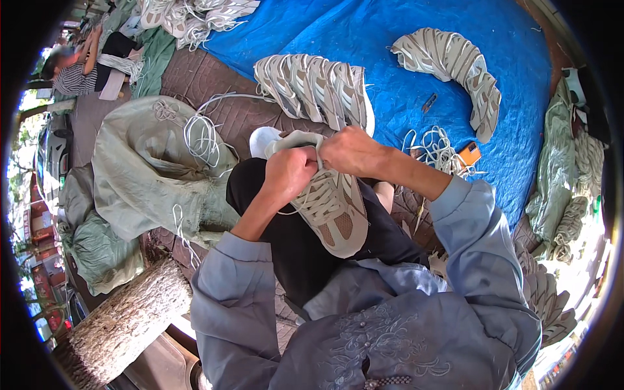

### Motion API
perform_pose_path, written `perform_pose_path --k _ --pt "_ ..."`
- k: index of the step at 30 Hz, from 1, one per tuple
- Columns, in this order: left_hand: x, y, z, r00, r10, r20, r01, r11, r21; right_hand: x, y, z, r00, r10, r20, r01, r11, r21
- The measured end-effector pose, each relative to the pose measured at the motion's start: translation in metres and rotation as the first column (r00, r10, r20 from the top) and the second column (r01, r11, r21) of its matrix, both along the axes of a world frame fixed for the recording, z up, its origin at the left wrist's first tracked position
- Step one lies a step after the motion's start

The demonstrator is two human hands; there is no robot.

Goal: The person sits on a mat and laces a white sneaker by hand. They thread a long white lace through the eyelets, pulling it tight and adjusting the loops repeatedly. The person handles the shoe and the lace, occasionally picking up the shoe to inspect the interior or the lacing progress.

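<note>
A beige and white sneaker (335,214) rests on my dark-trousered lap, its toe toward me and white laces crossing its front. My left hand (291,174) is closed on the left side of its upper, beside the tongue. Closed as well, my right hand (356,153) grips the right edge of the shoe opening, and the fingers of both hands nearly meet at the top eyelets. Whether a lace end is also inside either hand is hidden. A thin loop of lace hangs below my left hand.
Rows of matching sneakers (312,88) and shoe uppers (455,65) lie on a blue tarp (416,104). Loose laces (439,149) and an orange phone (469,154) are to the right. A pale sack (123,175) and a log (130,318) stand left. Another person (81,78) sits far left.
</note>
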State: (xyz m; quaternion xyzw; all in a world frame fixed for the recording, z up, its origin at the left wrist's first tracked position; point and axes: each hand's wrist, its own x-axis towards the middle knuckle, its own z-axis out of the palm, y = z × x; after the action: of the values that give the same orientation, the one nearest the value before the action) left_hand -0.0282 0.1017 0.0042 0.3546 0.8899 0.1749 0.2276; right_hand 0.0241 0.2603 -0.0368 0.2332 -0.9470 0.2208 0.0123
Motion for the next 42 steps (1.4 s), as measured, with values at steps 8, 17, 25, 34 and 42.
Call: perform_pose_path --k 8,17,25,34,42 --pt "-0.016 -0.07 0.028 0.856 -0.041 -0.515 0.083 0.995 0.059 0.004 0.008 -0.001 0.999 0.031 0.006 -0.022 0.816 -0.578" --pt "-0.068 -0.152 0.053 0.537 0.539 -0.65 -0.528 0.815 0.239 0.051 0.033 -0.066 0.601 0.104 0.792 0.783 0.122 -0.61" --pt "-0.027 -0.05 0.017 0.933 0.294 -0.206 -0.201 0.903 0.379 0.054 -0.009 -0.054 0.629 0.315 0.711 0.777 -0.277 -0.565" --pt "-0.072 -0.113 -0.116 0.912 0.342 -0.228 -0.383 0.907 -0.172 0.052 0.055 -0.021 0.741 0.226 0.632 0.664 -0.39 -0.639" --pt "0.008 -0.083 -0.241 0.951 0.18 -0.252 -0.234 0.95 -0.205 0.06 0.074 -0.013 0.706 0.187 0.683 0.688 -0.41 -0.599"
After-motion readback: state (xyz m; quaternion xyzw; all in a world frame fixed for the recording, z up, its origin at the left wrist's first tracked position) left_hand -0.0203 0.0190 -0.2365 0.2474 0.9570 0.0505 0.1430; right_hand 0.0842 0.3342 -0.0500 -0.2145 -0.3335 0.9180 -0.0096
